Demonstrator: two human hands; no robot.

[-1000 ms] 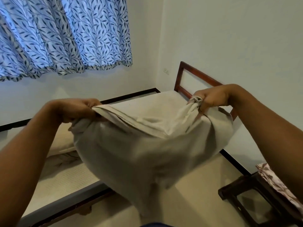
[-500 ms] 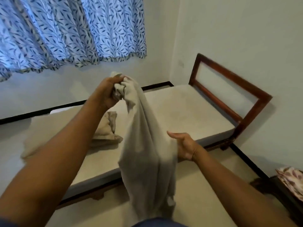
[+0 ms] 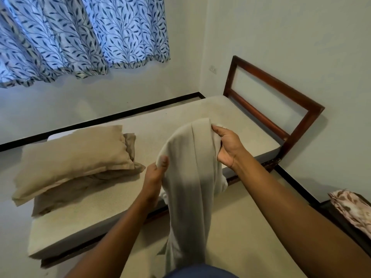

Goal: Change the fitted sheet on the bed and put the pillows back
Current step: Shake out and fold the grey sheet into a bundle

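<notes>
Single view, from a wide-angle camera worn on the person's head. It stands above the near long side of the bed (image 3: 180, 121) and faces forward and down, toward the curtain (image 3: 80, 37) wall and the room corner. Close to the lens, mid-frame: left hand (image 3: 154, 175), right hand (image 3: 226, 147) and the sheet (image 3: 190, 187) they hold. Both forearms enter from the bottom edge.

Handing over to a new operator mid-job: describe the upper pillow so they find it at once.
Start at the mattress below the blue leaf-print curtain, at the end away from the wooden end frame. Two pillows are stacked there; the upper pillow is the lighter tan one, lying on a darker grey pillow.
</notes>
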